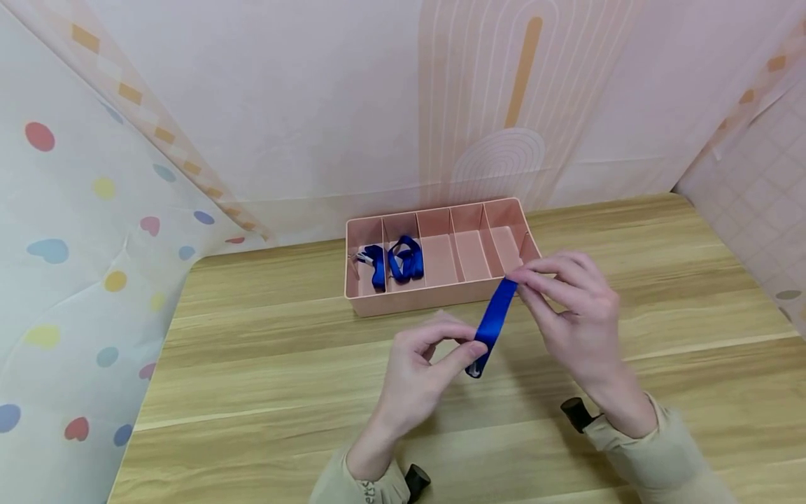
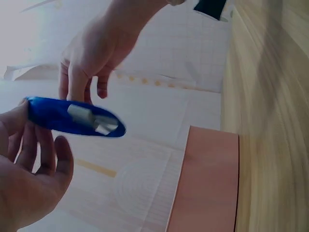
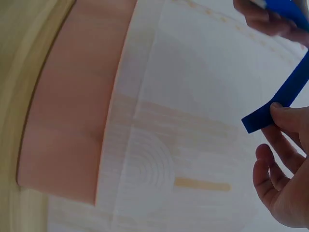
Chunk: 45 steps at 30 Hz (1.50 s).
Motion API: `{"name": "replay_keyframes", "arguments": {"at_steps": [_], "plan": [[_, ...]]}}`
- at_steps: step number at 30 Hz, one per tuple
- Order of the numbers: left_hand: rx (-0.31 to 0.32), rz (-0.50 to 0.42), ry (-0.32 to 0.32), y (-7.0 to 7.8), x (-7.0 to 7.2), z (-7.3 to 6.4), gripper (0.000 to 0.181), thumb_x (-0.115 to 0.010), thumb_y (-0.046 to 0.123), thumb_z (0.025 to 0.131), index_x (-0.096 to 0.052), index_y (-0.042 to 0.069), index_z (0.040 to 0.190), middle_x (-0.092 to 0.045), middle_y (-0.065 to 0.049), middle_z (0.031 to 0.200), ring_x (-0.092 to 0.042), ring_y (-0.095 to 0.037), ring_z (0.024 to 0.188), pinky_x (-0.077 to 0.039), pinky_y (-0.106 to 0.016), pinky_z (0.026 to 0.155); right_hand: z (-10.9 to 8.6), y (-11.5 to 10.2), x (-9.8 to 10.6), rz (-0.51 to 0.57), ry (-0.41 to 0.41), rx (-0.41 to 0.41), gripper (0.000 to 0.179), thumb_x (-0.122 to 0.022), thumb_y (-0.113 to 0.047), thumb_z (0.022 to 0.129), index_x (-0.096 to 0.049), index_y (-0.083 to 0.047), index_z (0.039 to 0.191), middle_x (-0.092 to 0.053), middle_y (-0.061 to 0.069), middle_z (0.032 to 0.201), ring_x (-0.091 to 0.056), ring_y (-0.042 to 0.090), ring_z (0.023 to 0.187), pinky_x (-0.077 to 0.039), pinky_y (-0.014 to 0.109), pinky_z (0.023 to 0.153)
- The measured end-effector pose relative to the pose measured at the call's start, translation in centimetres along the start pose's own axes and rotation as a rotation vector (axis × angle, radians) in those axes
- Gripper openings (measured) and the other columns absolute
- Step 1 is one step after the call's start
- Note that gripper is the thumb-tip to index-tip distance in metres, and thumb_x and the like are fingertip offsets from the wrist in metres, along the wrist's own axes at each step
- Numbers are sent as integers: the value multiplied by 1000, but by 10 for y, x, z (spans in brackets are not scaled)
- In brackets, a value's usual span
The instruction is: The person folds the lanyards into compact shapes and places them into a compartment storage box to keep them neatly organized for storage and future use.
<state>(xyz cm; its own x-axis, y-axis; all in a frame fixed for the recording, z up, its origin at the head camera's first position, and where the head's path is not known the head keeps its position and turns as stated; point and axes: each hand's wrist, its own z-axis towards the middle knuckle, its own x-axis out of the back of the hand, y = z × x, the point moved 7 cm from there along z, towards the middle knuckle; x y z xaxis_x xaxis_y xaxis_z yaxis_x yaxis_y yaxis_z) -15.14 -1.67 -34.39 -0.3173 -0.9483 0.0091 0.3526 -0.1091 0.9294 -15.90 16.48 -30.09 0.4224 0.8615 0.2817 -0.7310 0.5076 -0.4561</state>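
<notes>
A folded blue lanyard (image 1: 494, 318) is stretched between my two hands in front of the pink box. My left hand (image 1: 422, 367) pinches its lower part between thumb and fingers. With thumb and fingertips, my right hand (image 1: 576, 308) pinches the upper end, which overlaps the box's front right corner in the head view. In the left wrist view a pale metallic clip (image 2: 82, 114) lies inside the lanyard's loop. Past the right thumb, in the right wrist view, a short flat end of the lanyard (image 3: 258, 118) sticks out.
The pink divided box (image 1: 403, 302) stands at the table's back edge, by a patterned backdrop. Two of its left compartments hold a blue lanyard (image 1: 378, 269) with a pale clip and another coiled lanyard (image 1: 412, 259). Wood-grain tabletop (image 1: 252, 392) spreads around the box.
</notes>
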Motion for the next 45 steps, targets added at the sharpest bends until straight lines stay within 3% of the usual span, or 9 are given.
{"name": "replay_keyframes", "arguments": {"at_steps": [3,6,11,17,22,29,33,39,45], "plan": [[-116,1,79,6,8,0,5,-74,-11,89,-73,-14,93,-70,-30,89,-61,-7,100,-55,-24,93,-5,1,-11,43,-57,-30,25,-73,-21,100,-83,2,94,-78,17,89,-64,17,95,-45,12,89],[-176,18,166,8,17,0,6,-76,-13,85,-72,-15,89,-75,-17,86,-59,-10,104,-51,-26,97,-10,0,-23,88,-126,-54,6,-79,-1,91,-83,0,95,-79,14,90,-64,17,94,-46,14,88],[-169,20,234,8,27,0,10,-79,-9,86,-73,-16,89,-79,8,87,-61,-8,115,-47,-28,107,-17,-2,-40,163,-209,-84,27,-80,19,76,-83,-1,94,-79,10,88,-66,17,90,-50,16,86],[-174,-87,225,8,30,0,10,-78,-5,89,-82,3,94,-78,19,106,-70,-6,117,-53,-26,106,-25,-3,-49,199,-289,-140,22,-81,17,77,-82,-1,90,-79,8,88,-67,14,90,-53,12,86],[-191,-109,270,7,33,1,7,-79,-5,88,-81,-2,93,-80,21,100,-75,0,104,-54,-27,111,-30,-7,-54,239,-359,-145,21,-82,15,77,-83,-2,89,-79,7,87,-68,13,89,-54,14,85],[-170,-157,323,2,35,1,26,-83,6,88,-84,31,96,-80,19,95,-75,-1,101,-59,-21,101,-34,-8,-57,266,-453,-237,16,-81,10,82,-84,-5,88,-78,4,87,-65,6,86,-55,18,74],[-155,-155,332,1,34,2,25,-79,-1,89,-85,22,95,-79,18,93,-73,0,90,-60,-17,87,-36,-7,-59,277,-524,-309,13,-80,3,88,-84,-8,93,-80,3,95,-66,4,92,-57,23,75],[-114,-114,374,-1,37,3,9,-76,-10,87,-73,-17,92,-78,18,88,-72,1,83,-59,-15,79,-39,-6,-61,335,-587,-407,15,-74,-2,94,-83,-10,104,-80,4,106,-67,2,94,-57,24,81],[-114,-95,377,-1,35,2,13,-76,-10,88,-72,-21,94,-77,19,88,-71,0,83,-59,-16,78,-40,-10,-59,325,-536,-452,13,-78,-5,93,-84,-11,102,-79,3,103,-68,2,92,-57,25,78]]}}
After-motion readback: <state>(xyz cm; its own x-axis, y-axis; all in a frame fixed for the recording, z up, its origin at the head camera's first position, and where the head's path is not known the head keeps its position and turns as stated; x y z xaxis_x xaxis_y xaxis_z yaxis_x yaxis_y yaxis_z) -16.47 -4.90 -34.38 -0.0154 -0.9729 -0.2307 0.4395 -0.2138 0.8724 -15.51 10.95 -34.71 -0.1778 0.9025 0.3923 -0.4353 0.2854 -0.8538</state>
